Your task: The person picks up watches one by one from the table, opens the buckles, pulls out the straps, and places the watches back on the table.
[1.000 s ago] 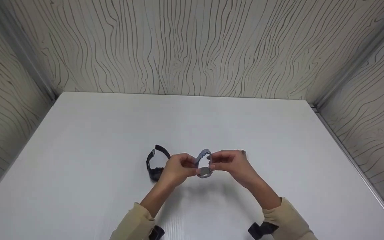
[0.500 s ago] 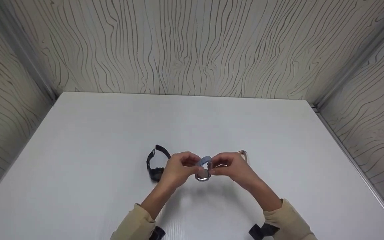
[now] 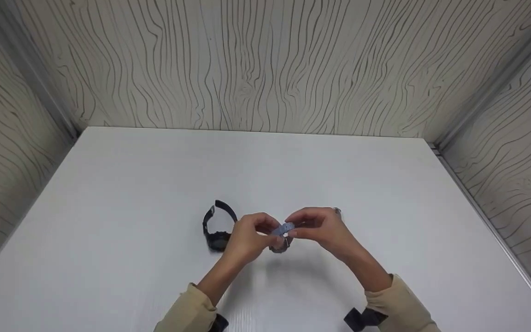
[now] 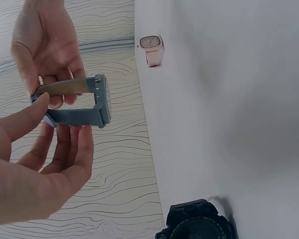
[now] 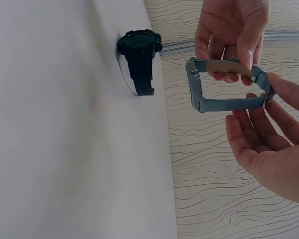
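Note:
Over the white table, a wristwatch with a blue-grey strap (image 3: pixel 284 228) hangs between both hands. My left hand (image 3: pixel 247 237) pinches one side of the strap, its thumb lying against the tan inner face, as the right wrist view shows. My right hand (image 3: pixel 323 226) grips the strap where its two ends meet at the buckle. Seen from the left wrist, the strap and case (image 4: pixel 102 102) form a loop, with the case on the side away from the fingers. Fingers partly cover the buckle end. The dial faces away from the head camera.
Just left of my left hand stands a black watch (image 3: pixel 218 240) with its strap curved up. A small pink watch (image 4: pixel 152 50) stands on the table, mostly hidden behind my right hand in the head view. Wood-patterned panels (image 3: pixel 247 64) wall in the table.
The blue-grey watch has tipped, so its strap now faces the head camera and its case back no longer shows. The strap loop has come lower between the hands; both hands keep hold of it.

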